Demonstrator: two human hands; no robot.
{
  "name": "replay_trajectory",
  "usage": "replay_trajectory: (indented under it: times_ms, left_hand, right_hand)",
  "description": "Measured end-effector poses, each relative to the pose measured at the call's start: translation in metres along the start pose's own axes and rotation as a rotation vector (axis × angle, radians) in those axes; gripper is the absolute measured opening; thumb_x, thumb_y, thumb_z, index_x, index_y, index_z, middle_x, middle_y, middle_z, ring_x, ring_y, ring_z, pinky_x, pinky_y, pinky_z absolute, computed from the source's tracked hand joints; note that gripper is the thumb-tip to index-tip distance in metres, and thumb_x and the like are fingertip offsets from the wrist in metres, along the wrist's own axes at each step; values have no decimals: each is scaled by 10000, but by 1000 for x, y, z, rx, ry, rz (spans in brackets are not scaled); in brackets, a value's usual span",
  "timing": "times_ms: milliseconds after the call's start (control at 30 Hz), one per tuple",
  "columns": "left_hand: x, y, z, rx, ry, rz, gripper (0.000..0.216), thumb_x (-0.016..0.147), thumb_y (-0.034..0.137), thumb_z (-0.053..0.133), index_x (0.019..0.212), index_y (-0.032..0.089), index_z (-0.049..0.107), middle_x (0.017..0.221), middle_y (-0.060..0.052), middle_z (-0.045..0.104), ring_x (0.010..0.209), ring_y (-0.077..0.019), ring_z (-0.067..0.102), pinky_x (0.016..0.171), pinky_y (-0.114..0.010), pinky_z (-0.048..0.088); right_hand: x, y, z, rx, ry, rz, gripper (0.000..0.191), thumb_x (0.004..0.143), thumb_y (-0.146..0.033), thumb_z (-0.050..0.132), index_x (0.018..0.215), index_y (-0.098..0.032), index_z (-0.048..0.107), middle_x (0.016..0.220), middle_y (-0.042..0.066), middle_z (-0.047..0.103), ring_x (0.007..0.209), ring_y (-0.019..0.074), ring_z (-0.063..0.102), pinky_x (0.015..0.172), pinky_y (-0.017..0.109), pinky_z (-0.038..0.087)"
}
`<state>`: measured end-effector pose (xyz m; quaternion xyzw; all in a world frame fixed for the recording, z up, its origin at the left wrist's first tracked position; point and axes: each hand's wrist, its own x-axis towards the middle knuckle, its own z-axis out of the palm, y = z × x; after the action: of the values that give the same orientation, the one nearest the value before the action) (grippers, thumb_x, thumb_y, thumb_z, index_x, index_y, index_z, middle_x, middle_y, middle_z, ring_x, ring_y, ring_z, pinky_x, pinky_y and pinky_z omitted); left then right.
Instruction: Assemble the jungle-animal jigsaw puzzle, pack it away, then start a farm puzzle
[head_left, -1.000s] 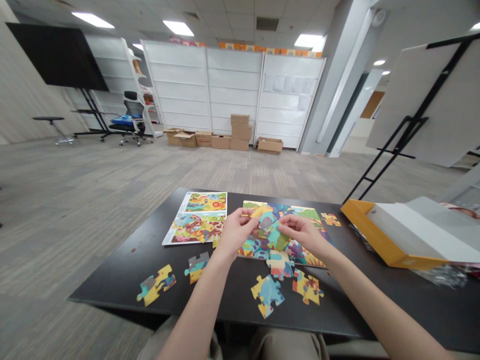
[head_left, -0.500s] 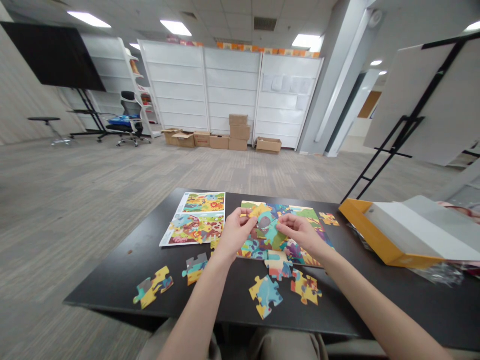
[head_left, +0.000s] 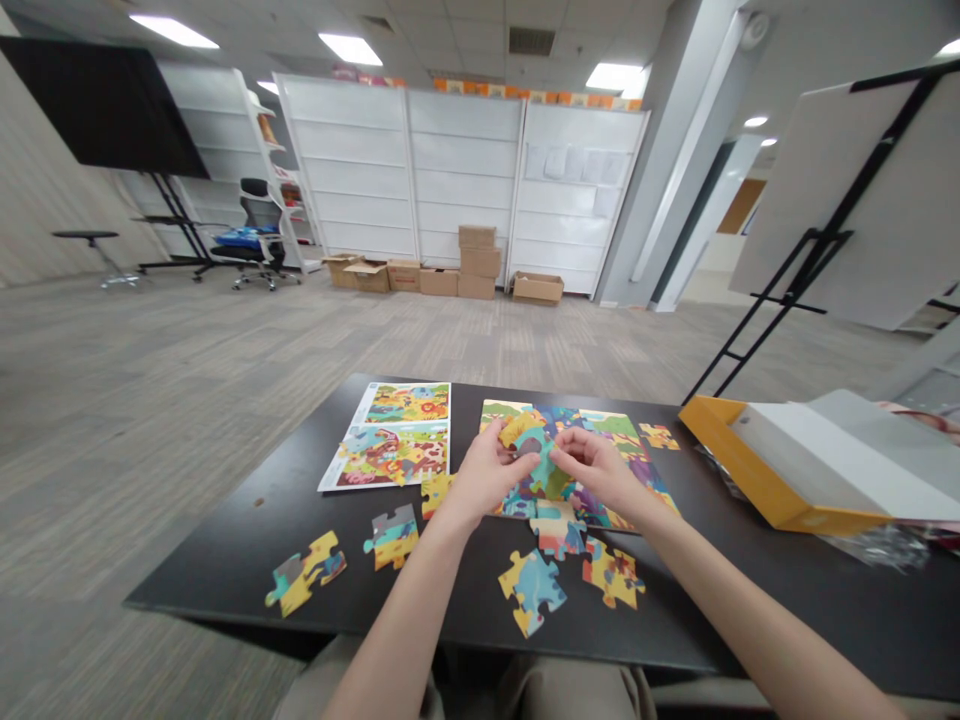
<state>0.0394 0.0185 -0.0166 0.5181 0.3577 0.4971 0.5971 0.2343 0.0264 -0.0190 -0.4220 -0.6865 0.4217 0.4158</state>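
A colourful, partly joined jigsaw puzzle [head_left: 607, 432] lies on the black table [head_left: 225, 540]. Above its middle my left hand [head_left: 486, 473] and my right hand [head_left: 592, 466] meet, both pinching one teal and yellow puzzle piece [head_left: 529, 437] between them. Loose pieces lie nearer me: a blue and yellow piece [head_left: 531, 588], an orange piece [head_left: 613, 574], a pink and teal piece [head_left: 558, 527], a grey and teal piece [head_left: 393, 534] and a yellow piece [head_left: 306, 571] at the left.
A printed picture sheet [head_left: 393, 436] lies left of the puzzle. An open yellow box [head_left: 757, 478] with a white lid stands at the right, clear plastic beside it. An easel [head_left: 795, 280] stands behind; cardboard boxes [head_left: 480, 265] line the far wall.
Both hands have slid slightly towards me and closer together over the puzzle, still holding the piece. The yellow piece beside my left wrist has come into sight.
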Motion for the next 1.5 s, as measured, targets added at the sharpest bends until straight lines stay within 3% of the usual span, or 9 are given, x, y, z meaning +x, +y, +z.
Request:
replay_trajectory:
  times_ms: [133,333,500,733,1033,1267,1500]
  left_hand:
    - [4,-6,-4,32,3,9,539,627,262,871,1058,190,557,933,-52,761,800,-219,748,711,-320,589]
    - [4,-9,-10,141,14,7,506,626,261,860,1036,190,570,772,-2,722,726,-214,736,704,-332,589]
    - [4,-6,-6,182,9,37,458,658,242,818,1037,195,565,772,8,718,706,-195,726,651,-288,569]
    - [8,6,6,133,194,-2,477,614,219,857,995,177,573,694,10,720,591,-154,689,518,-206,493]
    - [9,7,9,2,204,-16,359,593,317,901,826,153,683,729,-33,759,645,-141,699,617,-222,546]
    - [8,2,2,87,230,-11,326,586,318,896,809,148,728,713,-52,758,615,-155,688,526,-212,513]
    - [8,4,-4,118,230,19,298,599,296,885,823,147,757,770,-77,780,696,-193,732,561,-227,548]
  right_hand:
    - [-1,1,0,-33,-5,-37,360,875,-549,678,852,-208,566,740,-15,563,624,124,509,576,261,418]
    - [-2,-2,2,-71,-17,-57,334,894,-529,655,866,-203,589,764,-1,584,632,131,527,575,265,433]
    - [-1,-3,1,-119,47,-107,325,898,-528,641,882,-204,658,817,32,644,718,170,570,644,303,461]
    - [4,-3,-8,-54,105,-22,351,806,-534,721,766,-191,658,740,11,623,681,154,529,634,294,415]
    - [0,-11,-10,119,115,117,372,751,-533,775,762,-178,664,682,-22,563,601,107,430,586,266,347]
    - [4,0,-11,-41,87,90,377,759,-544,746,747,-170,700,714,22,634,641,145,505,617,293,394]
    - [6,5,-10,-148,72,13,377,803,-549,699,717,-182,682,712,30,638,649,157,518,603,292,415]
